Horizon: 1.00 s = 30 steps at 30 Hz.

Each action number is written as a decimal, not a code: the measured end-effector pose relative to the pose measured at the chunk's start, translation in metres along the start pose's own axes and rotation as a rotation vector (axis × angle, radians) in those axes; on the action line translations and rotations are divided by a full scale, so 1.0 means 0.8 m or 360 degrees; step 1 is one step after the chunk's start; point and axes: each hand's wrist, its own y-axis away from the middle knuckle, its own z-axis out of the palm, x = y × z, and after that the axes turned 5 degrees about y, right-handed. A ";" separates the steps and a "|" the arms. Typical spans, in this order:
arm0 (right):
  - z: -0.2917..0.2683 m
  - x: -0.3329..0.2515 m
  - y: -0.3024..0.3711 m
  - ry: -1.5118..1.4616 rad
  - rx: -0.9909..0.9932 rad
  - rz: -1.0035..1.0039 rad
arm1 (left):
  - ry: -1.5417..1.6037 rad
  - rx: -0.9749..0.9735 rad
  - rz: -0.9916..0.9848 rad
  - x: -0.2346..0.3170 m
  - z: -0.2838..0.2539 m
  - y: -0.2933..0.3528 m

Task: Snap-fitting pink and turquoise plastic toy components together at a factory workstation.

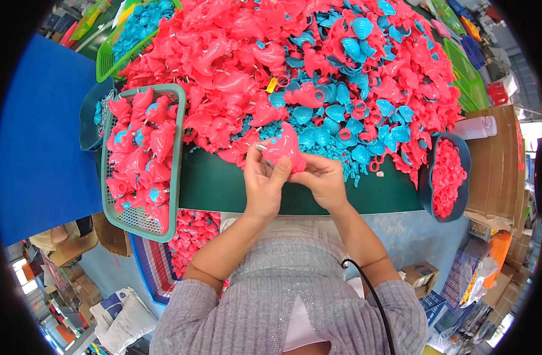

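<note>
Near the table's front edge, a glossy pink plastic toy part (287,142) is held between both hands. It is rounded, with a small blue spot and a metal pin at its left side. My left hand (264,186) grips it from the left, thumb on its front. My right hand (325,184) pinches its lower right edge; whether a smaller piece is in those fingertips cannot be seen. Just beyond my hands spreads a big heap of similar pink parts (223,53), mixed with blue shell-shaped pieces (336,112) and small blue bits (268,131).
A grey-green basket (181,160) of pink parts with blue pieces stands at the left. Behind it are a dark blue tub (89,121) and a green basket (105,62) of blue pieces. At the right, another tub (425,192) holds small pink rings. A cardboard box (493,171) stands beyond.
</note>
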 end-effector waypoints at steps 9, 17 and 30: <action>-0.049 -0.016 0.004 0.0642 0.0214 -0.0116 | -0.2321 0.0705 0.1493 0.185 -0.081 -0.018; -0.036 -0.007 0.008 0.0873 0.0160 -0.0112 | -0.3446 0.0587 0.0867 0.257 -0.190 -0.024; -0.046 0.003 0.012 0.0925 0.0197 -0.0070 | -0.2922 0.1070 0.1021 0.290 -0.248 0.050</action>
